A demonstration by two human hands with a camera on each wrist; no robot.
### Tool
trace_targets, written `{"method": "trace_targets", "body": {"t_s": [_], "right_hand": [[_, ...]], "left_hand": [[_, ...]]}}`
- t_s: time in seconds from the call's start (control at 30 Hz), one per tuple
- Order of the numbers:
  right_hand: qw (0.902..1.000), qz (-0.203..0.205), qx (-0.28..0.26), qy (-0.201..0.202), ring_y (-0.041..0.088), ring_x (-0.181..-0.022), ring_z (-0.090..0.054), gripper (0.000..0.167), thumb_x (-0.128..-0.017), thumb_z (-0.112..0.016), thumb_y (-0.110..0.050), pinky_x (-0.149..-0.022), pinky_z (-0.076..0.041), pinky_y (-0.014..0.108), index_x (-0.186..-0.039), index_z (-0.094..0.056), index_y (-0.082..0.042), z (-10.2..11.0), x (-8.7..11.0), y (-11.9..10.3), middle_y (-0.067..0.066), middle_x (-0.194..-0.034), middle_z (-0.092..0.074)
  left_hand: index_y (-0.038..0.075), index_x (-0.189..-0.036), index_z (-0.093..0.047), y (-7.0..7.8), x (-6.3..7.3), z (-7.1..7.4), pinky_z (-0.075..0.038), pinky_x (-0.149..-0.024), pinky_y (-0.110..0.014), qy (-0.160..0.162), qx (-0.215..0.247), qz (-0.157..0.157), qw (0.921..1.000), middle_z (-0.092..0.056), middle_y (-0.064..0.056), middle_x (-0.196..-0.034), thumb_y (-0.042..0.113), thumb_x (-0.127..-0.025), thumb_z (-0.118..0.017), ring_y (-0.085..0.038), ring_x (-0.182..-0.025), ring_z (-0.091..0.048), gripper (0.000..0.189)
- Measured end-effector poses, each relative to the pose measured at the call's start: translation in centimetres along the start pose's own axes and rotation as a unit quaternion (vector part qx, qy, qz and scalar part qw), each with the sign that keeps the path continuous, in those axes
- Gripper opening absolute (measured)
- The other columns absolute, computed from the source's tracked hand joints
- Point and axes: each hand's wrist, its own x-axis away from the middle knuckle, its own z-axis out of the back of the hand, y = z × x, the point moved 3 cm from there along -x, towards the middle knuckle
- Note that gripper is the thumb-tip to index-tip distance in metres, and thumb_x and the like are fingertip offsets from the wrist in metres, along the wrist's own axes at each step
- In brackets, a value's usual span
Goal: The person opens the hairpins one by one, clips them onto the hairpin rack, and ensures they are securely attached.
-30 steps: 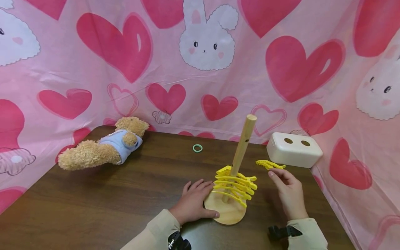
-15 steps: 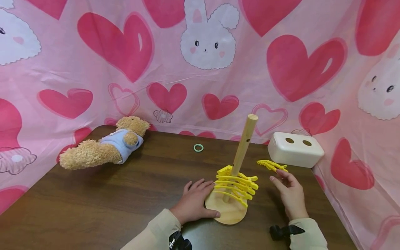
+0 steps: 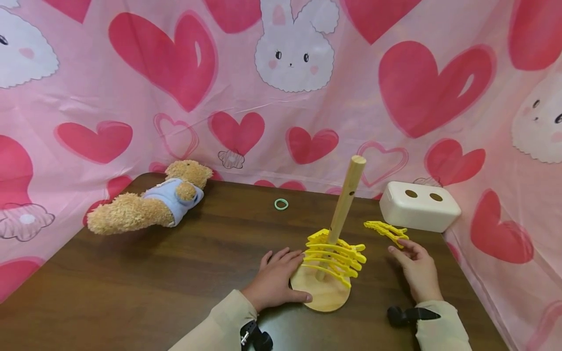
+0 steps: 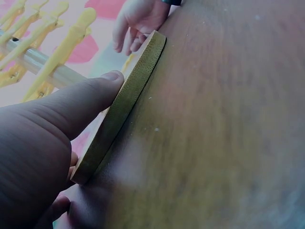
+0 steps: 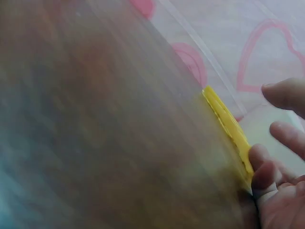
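My left hand [image 3: 276,280] rests spread on the left edge of a round wooden base [image 3: 327,298]. Its thumb [image 4: 90,98] lies on top of the disc in the left wrist view. From the base rises a tilted wooden pole [image 3: 347,200], with several yellow plastic pieces [image 3: 338,248] stacked around its lower part. A separate slim yellow plastic piece [image 3: 384,227] with a forked end lies on the table to the right. My right hand [image 3: 419,270] is at its near end, fingers loosely bent. In the right wrist view, thumb and forefinger stand apart from this yellow piece [image 5: 228,124]; other fingertips appear to touch it.
A white box [image 3: 419,209] with two round holes stands at the back right. Behind the pole lies a small green ring [image 3: 281,204]. A teddy bear [image 3: 171,200] in a blue top lies at the back left. Pink printed cloth [image 3: 246,87] encloses the brown table [image 3: 153,278].
The loose yellow piece has turned, its near end swinging toward me and to the right along with my right hand. My left hand stays on the base. The head view has shifted slightly.
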Motion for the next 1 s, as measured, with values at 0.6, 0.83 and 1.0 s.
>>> {"method": "trace_targets", "body": {"t_s": [0.6,0.83,1.0], "right_hand": [[0.9895,-0.030,0.134,-0.045,0.035,-0.096,-0.054,0.079,-0.088,-0.076,-0.042,-0.078,-0.047,0.044,-0.141,-0.046,0.008,1.1,-1.6,-0.1,0.024,-0.111,-0.061],[0.9935,-0.011,0.110,-0.027,0.032,-0.104,-0.051,0.066,-0.091,-0.073,-0.041,-0.083,-0.043,0.039,-0.136,-0.055,0.004,0.7,-1.5,0.0,0.024,-0.123,-0.058],[0.9988,0.019,0.046,-0.001,0.016,-0.090,-0.060,0.059,-0.095,-0.070,-0.037,-0.075,-0.045,0.020,-0.137,-0.056,0.002,0.2,-1.3,0.2,0.021,-0.124,-0.063]], "left_hand": [[0.022,-0.155,-0.041,0.4,-0.1,0.2,-0.012,-0.115,-0.063,0.001,-0.001,-0.001,1.0000,-0.038,0.004,-0.159,0.072,-0.077,-0.071,-0.027,-0.149,-0.025,0.097],[0.020,-0.155,-0.042,0.2,-0.1,0.1,-0.012,-0.115,-0.064,0.008,-0.001,-0.008,0.9999,-0.038,0.003,-0.159,0.071,-0.078,-0.071,-0.027,-0.149,-0.025,0.097],[0.020,-0.154,-0.042,-0.1,-0.1,-0.2,-0.012,-0.115,-0.064,0.009,-0.003,-0.009,0.9999,-0.038,0.003,-0.159,0.072,-0.078,-0.070,-0.028,-0.149,-0.025,0.097]]}}
